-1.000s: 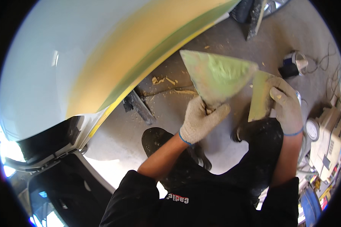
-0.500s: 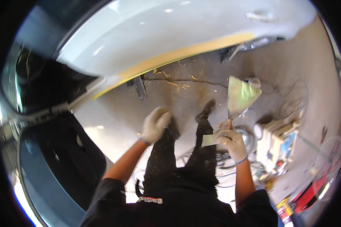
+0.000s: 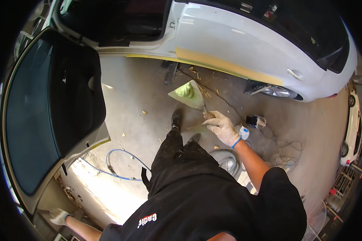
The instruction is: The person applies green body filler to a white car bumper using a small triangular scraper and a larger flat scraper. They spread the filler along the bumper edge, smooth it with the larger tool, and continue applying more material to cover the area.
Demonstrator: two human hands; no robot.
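Note:
My gloved right hand (image 3: pixel 224 129) is closed on the handle of a wide putty knife (image 3: pixel 196 100), held over the floor. A mound of yellow-green putty (image 3: pixel 184 90) sits on its blade. A thin, pale spreader (image 3: pixel 196 125) also juts from between the fingers of this hand, seen nearly edge-on. Far out at the lower left, my gloved left hand (image 3: pixel 60 217) reaches past the open car door (image 3: pixel 32 116), its fingers apart beside a greyish flat surface. Ahead stands the white car (image 3: pixel 233 46), with a tan filler patch (image 3: pixel 229 70) along its lower side.
A blue hose (image 3: pixel 112 172) loops on the floor to the left. Right of my feet are a white container (image 3: pixel 244 131), a dark-and-clear cup (image 3: pixel 256 121), a coiled grey hose (image 3: pixel 234 154) and tangled cables (image 3: pixel 285 146). Another white car (image 3: pixel 353 128) stands far right.
My body has turned left, and the car now shows more fully. My left hand has gone from before my legs to the far lower left. My right hand still holds the putty knife and spreader.

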